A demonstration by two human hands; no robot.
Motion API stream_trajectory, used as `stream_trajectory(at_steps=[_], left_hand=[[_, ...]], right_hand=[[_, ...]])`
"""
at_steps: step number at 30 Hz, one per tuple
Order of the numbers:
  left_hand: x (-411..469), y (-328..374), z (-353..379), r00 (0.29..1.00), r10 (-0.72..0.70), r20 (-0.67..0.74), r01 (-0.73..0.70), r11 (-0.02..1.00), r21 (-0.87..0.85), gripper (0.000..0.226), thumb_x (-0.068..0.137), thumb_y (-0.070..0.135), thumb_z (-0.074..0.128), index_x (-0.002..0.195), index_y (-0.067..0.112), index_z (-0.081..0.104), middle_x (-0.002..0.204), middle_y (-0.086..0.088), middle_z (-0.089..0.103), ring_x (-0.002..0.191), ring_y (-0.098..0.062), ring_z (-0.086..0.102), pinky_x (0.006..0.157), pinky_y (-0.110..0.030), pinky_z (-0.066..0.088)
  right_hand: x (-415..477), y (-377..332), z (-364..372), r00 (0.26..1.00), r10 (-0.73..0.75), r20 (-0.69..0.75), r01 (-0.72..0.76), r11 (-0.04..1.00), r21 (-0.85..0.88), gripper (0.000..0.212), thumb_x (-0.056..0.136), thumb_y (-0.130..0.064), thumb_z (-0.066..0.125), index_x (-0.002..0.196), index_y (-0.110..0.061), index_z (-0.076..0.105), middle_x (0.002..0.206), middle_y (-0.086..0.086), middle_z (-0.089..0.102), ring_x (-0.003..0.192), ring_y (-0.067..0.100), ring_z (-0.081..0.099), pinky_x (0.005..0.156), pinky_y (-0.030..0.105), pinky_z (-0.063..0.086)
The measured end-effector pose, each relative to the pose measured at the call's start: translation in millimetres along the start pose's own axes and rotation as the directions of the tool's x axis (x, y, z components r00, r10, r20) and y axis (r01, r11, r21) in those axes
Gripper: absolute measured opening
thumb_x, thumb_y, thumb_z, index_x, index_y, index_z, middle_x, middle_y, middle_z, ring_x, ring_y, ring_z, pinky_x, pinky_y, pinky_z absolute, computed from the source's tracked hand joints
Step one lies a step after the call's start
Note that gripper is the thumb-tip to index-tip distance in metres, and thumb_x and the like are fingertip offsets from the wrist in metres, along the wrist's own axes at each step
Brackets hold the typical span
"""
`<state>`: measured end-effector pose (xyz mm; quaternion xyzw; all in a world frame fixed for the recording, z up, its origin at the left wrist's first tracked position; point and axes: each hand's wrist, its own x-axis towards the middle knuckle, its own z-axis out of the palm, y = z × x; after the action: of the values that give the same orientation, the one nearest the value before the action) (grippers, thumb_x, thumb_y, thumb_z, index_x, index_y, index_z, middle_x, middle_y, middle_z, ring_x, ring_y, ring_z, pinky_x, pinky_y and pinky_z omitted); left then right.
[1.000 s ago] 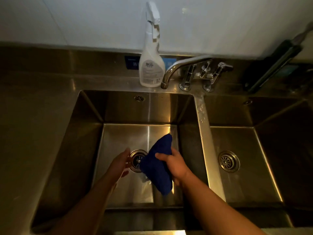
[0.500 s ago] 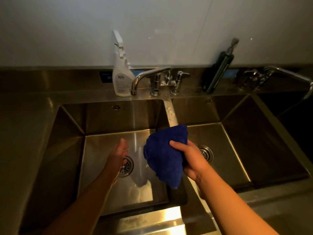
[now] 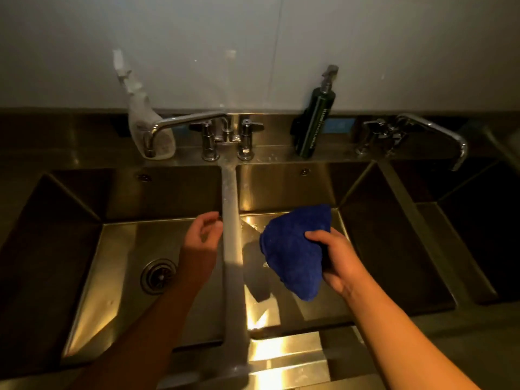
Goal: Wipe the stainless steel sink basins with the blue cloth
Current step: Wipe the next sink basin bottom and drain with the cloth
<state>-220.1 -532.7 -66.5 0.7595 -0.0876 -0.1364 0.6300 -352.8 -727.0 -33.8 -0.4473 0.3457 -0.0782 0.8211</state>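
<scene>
Both forearms reach in from 6 o'clock. The left hand hovers, fingers loosely curled, holding nothing. At its 3 o'clock, the right hand grips the blue cloth.

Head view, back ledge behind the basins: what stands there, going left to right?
Spray bottle → faucet handles → dark pump bottle → second faucet at the far right.

Spray bottle left of faucet, behind basins.
</scene>
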Motion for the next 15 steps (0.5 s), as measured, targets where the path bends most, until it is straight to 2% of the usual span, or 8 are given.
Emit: stream_trajectory(at_steps=[1, 4, 8, 12, 15], left_hand=[[-4.4, 2.6, 14.8, 1.0, 0.028, -0.006, -0.027, 0.998, 0.055, 0.023, 0.093, 0.008, 0.055, 0.115, 0.015, 0.059, 0.107, -0.002, 0.06, 0.094, -0.008, 0.058, 0.076, -0.011, 0.044], [-15.7, 7.4, 53.5, 0.991, 0.129, 0.026, -0.131, 0.965, 0.229, 0.026, 0.088, 0.007, 0.062, 0.108, 0.022, 0.059, 0.111, 0.001, 0.056, 0.101, -0.015, 0.054, 0.084, -0.023, 0.041], [-22.2, 5.8, 82.0, 0.95, 0.272, 0.152, -0.312, 0.834, 0.456, 0.03, 0.086, 0.01, 0.066, 0.115, 0.011, 0.061, 0.117, -0.006, 0.057, 0.105, -0.012, 0.05, 0.09, -0.028, 0.039], [-22.5, -0.4, 95.8, 0.953, 0.205, 0.224, -0.292, 0.822, 0.489, 0.031, 0.086, 0.015, 0.066, 0.117, 0.014, 0.062, 0.12, -0.006, 0.058, 0.109, -0.017, 0.054, 0.09, -0.027, 0.038], [-20.4, -10.8, 100.7, 0.962, 0.148, 0.23, -0.246, 0.832, 0.498, 0.034, 0.087, 0.018, 0.065, 0.12, 0.016, 0.061, 0.126, -0.005, 0.056, 0.111, -0.012, 0.051, 0.091, -0.024, 0.037]], right_hand=[[-0.5, -5.5, -14.9, 1.0, 0.004, -0.009, -0.004, 1.0, -0.004, 0.032, 0.084, -0.004, 0.059, 0.115, -0.012, 0.061, 0.102, 0.011, 0.072, 0.1, 0.029, 0.068, 0.077, 0.037, 0.055], [-0.9, -20.1, -54.0, 0.999, 0.012, -0.03, -0.013, 0.999, -0.035, 0.028, 0.086, -0.003, 0.059, 0.113, -0.012, 0.061, 0.099, 0.009, 0.073, 0.1, 0.029, 0.067, 0.075, 0.036, 0.055], [3.6, -29.8, -88.4, 0.998, 0.008, -0.061, -0.014, 0.996, -0.085, 0.028, 0.086, -0.002, 0.059, 0.112, -0.013, 0.061, 0.1, 0.009, 0.071, 0.099, 0.029, 0.066, 0.079, 0.038, 0.055], [13.1, -28.7, -102.8, 0.997, 0.034, -0.065, -0.04, 0.994, -0.097, 0.028, 0.086, -0.002, 0.06, 0.112, -0.013, 0.06, 0.097, 0.008, 0.071, 0.096, 0.028, 0.067, 0.076, 0.037, 0.056], [17.7, -25.2, -107.7, 0.996, 0.025, -0.08, -0.035, 0.992, -0.123, 0.03, 0.085, -0.004, 0.061, 0.114, -0.013, 0.06, 0.103, 0.01, 0.07, 0.099, 0.03, 0.067, 0.079, 0.039, 0.056]])
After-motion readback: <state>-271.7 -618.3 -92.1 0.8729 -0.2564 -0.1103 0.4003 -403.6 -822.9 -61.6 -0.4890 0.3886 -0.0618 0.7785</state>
